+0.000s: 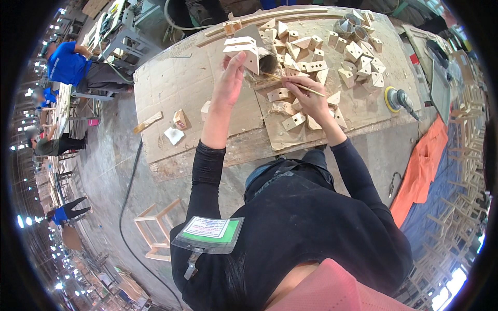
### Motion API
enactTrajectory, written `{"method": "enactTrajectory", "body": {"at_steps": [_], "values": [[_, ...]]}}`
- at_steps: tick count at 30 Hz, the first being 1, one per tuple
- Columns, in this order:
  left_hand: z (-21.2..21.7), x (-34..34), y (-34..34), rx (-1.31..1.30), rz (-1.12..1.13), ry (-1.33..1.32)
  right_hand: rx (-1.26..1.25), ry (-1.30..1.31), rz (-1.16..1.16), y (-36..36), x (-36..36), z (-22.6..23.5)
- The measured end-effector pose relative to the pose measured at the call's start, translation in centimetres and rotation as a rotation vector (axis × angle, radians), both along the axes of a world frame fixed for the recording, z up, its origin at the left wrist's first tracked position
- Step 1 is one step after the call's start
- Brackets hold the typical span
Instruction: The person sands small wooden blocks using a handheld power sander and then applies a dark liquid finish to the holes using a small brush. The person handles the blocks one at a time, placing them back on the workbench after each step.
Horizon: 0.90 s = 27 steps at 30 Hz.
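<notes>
My left hand [230,85] is raised over the workbench with its fingers closed round pale wooden corner blocks [245,50], which sit one against another and show small drilled holes. My right hand [309,99] pinches a thin wooden stick [313,92]. The stick's far end points left, toward a dark-mouthed container [268,63] just below and right of the held blocks. I cannot make out what is inside it. Many loose drilled wooden blocks [316,66] lie beyond and around my right hand, some close to its wrist.
An orbital sander [398,98] rests at the bench's right side. Clear round jars [344,27] stand at the back among blocks. On the left of the cardboard-covered bench [155,106] lie a flat brush [148,122], a white pad [174,136] and a block [179,118]. Other people work far left.
</notes>
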<state>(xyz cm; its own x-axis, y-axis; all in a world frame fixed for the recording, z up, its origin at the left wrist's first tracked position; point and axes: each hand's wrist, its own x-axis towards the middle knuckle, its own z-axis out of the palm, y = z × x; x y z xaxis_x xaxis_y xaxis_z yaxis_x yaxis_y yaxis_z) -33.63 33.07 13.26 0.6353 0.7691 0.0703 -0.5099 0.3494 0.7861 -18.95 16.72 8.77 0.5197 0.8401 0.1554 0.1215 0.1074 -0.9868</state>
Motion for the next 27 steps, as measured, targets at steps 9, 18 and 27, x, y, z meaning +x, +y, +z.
{"method": "enactTrajectory", "body": {"at_steps": [9,18,27], "values": [[-0.5,-0.3,0.3,-0.023,-0.002,0.006,0.067,-0.344,-0.104,0.0,-0.3,0.9],[-0.9,-0.5,1.1,-0.094,0.005,-0.015,-0.096,0.097,0.015,0.3,-0.6,-0.3],[-1.5,-1.1,4.1,-0.13,-0.173,-0.087,0.004,0.787,-0.015,1.1,-0.8,-0.8]]}}
